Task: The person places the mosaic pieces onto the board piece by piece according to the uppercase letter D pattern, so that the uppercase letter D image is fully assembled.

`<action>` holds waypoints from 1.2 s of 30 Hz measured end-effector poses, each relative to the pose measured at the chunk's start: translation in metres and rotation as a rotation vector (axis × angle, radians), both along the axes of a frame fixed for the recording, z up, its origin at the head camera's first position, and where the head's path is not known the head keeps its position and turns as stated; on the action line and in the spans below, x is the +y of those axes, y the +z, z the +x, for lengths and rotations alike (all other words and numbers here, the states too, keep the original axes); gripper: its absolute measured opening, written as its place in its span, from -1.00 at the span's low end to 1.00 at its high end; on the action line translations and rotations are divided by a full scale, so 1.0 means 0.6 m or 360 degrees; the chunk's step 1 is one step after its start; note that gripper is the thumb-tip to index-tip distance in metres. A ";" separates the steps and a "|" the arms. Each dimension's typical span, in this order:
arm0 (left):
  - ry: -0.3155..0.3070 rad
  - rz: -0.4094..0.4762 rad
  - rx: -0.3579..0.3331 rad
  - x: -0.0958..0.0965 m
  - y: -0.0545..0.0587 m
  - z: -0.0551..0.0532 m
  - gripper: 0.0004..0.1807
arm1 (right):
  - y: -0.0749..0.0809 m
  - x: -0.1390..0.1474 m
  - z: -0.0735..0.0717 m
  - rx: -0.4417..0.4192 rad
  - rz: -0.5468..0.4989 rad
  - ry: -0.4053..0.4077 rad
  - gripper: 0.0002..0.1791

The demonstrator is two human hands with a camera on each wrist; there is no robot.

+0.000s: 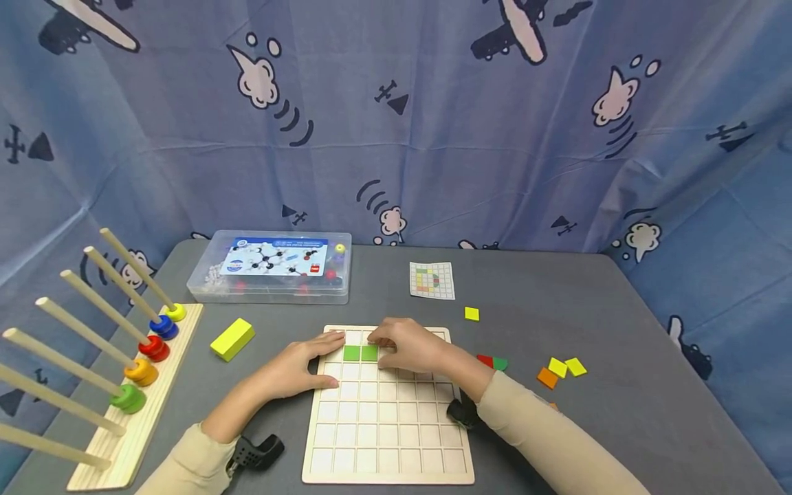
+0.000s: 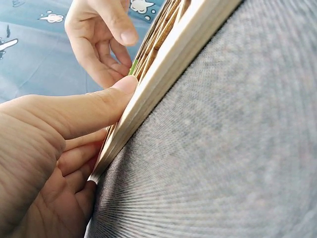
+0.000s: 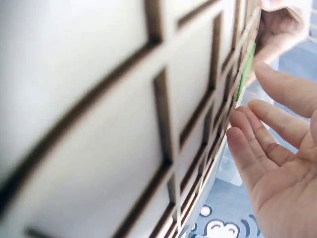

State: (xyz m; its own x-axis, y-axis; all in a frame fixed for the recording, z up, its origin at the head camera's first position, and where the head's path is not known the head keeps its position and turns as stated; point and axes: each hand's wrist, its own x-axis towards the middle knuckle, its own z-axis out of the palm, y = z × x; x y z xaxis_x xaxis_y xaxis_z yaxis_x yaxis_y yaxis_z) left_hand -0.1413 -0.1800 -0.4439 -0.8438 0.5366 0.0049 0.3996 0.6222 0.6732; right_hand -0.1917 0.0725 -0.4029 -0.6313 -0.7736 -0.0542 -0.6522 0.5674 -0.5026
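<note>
Finger positions, two views

Head view, lower centre: two green tiles point(image 1: 355, 353) lie in grid board point(image 1: 389, 434); left hand point(image 1: 303, 371) spread at its left edge
Right-wrist view, unlike head, bares right hand point(image 3: 287, 181): thumb apart from loosely bent fingers

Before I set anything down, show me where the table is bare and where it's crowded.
Bare: the strip between box and card; the patch right of the card, behind the two yellow tiles. Crowded: the board, with left hand at its edge and right hand over it; the left end, filled by the rack.
</note>
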 end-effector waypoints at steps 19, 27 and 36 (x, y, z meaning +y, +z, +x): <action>-0.0015 0.0012 0.0040 -0.003 -0.004 -0.001 -0.17 | 0.023 0.154 -0.013 -0.0105 -0.0326 -0.0463 -0.46; -0.0010 0.0023 0.0028 -0.003 -0.005 0.000 -0.17 | 0.014 0.235 -0.049 -0.0068 -0.0333 -0.0666 -0.46; -0.0011 0.0014 0.0023 -0.003 -0.004 -0.001 -0.16 | -0.002 0.264 -0.090 -0.0147 -0.0192 -0.0734 -0.45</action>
State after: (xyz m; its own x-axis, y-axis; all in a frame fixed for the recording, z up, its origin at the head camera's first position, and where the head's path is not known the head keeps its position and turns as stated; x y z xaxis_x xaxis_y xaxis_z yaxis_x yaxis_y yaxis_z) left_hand -0.1418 -0.1816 -0.4462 -0.8398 0.5424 0.0214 0.4135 0.6136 0.6727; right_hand -0.2458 0.2307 -0.4040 -0.9066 -0.4187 -0.0535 -0.2961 0.7211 -0.6264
